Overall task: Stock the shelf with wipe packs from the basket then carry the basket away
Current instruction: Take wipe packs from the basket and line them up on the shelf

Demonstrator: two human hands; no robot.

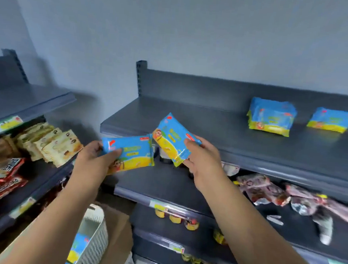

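While both hands were raised before matte dark-grey metal top shelf, each gripped one glossy blue-and-yellow wipe pack. Left hand: thumb and fingers curled round flat rectangular left pack. Right hand: clamped on tilted right pack, just beside left pack. Stacked packs and single pack lay on shelf, far right. White slatted plastic basket sat below, another pack inside.
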